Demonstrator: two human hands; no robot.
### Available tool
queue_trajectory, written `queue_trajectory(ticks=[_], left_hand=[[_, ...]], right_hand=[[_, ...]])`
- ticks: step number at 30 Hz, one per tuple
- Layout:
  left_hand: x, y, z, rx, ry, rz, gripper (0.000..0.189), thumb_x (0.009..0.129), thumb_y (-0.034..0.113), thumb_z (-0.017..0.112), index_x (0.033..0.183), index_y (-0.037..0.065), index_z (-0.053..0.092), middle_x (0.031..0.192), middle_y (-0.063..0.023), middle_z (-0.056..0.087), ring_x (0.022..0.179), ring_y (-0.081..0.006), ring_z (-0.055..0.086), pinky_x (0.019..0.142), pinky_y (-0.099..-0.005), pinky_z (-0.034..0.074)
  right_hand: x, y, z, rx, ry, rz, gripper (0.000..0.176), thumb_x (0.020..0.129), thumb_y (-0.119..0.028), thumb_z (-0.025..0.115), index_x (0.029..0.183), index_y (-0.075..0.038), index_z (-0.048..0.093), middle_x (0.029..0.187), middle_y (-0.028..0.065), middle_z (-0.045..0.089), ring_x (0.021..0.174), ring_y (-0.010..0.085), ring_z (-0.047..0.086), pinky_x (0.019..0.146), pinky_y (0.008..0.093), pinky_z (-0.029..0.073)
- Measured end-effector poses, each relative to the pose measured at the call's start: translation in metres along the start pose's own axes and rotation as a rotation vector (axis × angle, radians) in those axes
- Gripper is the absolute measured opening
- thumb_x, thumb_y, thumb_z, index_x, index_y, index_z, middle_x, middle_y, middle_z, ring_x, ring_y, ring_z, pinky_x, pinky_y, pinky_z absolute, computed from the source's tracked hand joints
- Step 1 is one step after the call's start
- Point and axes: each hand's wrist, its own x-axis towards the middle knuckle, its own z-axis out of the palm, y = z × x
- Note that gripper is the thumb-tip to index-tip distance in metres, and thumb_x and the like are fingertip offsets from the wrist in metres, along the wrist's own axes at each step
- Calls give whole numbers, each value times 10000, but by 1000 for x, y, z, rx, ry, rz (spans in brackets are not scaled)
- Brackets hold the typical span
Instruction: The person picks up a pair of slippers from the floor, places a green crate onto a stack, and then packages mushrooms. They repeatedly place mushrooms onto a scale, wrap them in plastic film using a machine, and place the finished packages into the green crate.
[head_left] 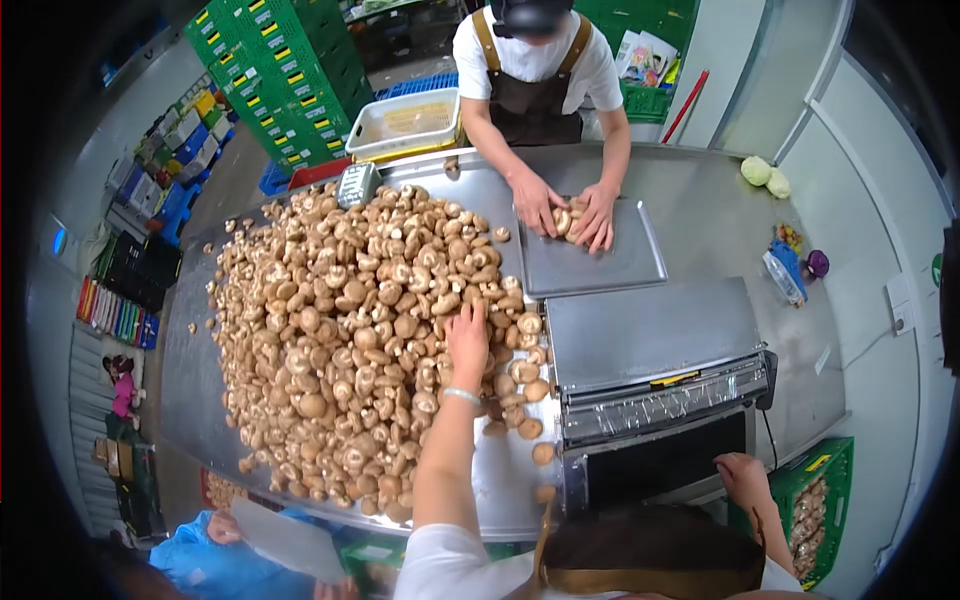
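A large heap of brown shiitake mushrooms (340,330) covers the left part of the metal table. My left hand (467,345), with a pale bracelet at the wrist, reaches onto the heap's right side. Its fingers are stretched out and touch the mushrooms; no lifted mushroom shows in them. Loose mushrooms (525,372) lie just right of that hand. My right hand (745,478) is beside the front right corner of the wrapping machine (655,335), its fingers curled in and nothing visible in them. Clear film (660,408) runs across the machine's front.
Across the table (720,220), a co-worker's two hands (575,215) hold mushrooms over a metal tray (590,265). A white tub (405,122) and stacked green crates (285,80) stand behind. A green crate of mushrooms (815,510) is at lower right. Cabbages (765,177) lie far right.
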Motion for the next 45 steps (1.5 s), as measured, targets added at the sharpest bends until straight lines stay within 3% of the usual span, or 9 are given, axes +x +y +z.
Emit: queue_trajectory(ticks=[17, 21, 26, 29, 33, 38, 42, 43, 45], left_hand=[[-2, -5, 4, -57, -96, -68, 443, 901, 39, 526, 1341, 91, 518, 1226, -207, 544, 1098, -333, 558, 994, -457, 389], [6, 8, -15, -498, 133, -217, 524, 891, 17, 597, 1390, 45, 442, 1225, -226, 536, 1104, -400, 543, 972, -460, 426], [0, 12, -23, -432, 166, -260, 526, 907, 92, 645, 1369, -12, 415, 1266, -250, 510, 1142, -429, 535, 962, -456, 454], [-8, 21, -38, -374, -53, -326, 528, 896, 155, 668, 1340, -10, 433, 1246, -251, 511, 1115, -442, 549, 924, -474, 473], [-25, 12, -15, -130, -131, -69, 400, 864, 228, 697, 1131, 8, 496, 1097, -246, 546, 973, -441, 578, 831, -499, 480], [-17, 15, -13, -54, -324, -27, 523, 871, 250, 685, 1304, 22, 500, 1208, -245, 586, 1023, -429, 578, 881, -489, 479], [-4, 13, 6, -182, -83, -204, 495, 893, 256, 663, 1288, 9, 500, 1203, -267, 573, 1031, -462, 579, 861, -539, 479], [2, -2, 19, -135, 60, -85, 424, 912, 277, 665, 1211, 0, 551, 1064, -213, 619, 874, -360, 633, 762, -452, 512], [29, 38, -20, -637, 24, -455, 343, 951, 302, 640, 1079, -15, 606, 879, -100, 625, 716, -198, 582, 657, -323, 475]], right_hand=[[45, -10, 22, -86, -76, -338, 103, 828, -115, 656, 930, -97, 666, 757, 69, 658, 717, 272, 662, 631, 394, 543], [45, -16, 10, -69, -6, -352, 126, 815, -116, 667, 938, -87, 661, 763, 62, 660, 727, 262, 664, 648, 380, 547], [34, -9, 11, -32, -41, -384, 151, 804, -113, 678, 952, -86, 665, 797, 61, 669, 756, 257, 666, 665, 371, 548], [30, -9, 10, -8, -69, -402, 157, 805, -105, 677, 962, -87, 671, 803, 60, 671, 766, 255, 667, 673, 365, 547], [30, -7, 9, 0, -129, -482, 140, 845, -120, 650, 981, -84, 657, 794, 52, 657, 785, 242, 662, 686, 358, 541], [44, 9, 1, 45, -139, -575, 143, 865, -147, 656, 990, -78, 661, 787, 58, 656, 783, 239, 662, 686, 365, 541], [55, 37, -12, 49, -9, -568, 87, 842, -125, 661, 918, -87, 675, 749, 54, 638, 744, 238, 654, 658, 375, 536], [59, 44, -18, 28, 36, -551, 87, 833, -118, 660, 913, -88, 677, 742, 54, 634, 729, 238, 649, 651, 377, 534], [63, 65, -22, -53, 118, -473, 110, 814, -104, 659, 920, -78, 670, 735, 57, 622, 710, 242, 636, 649, 376, 528]])
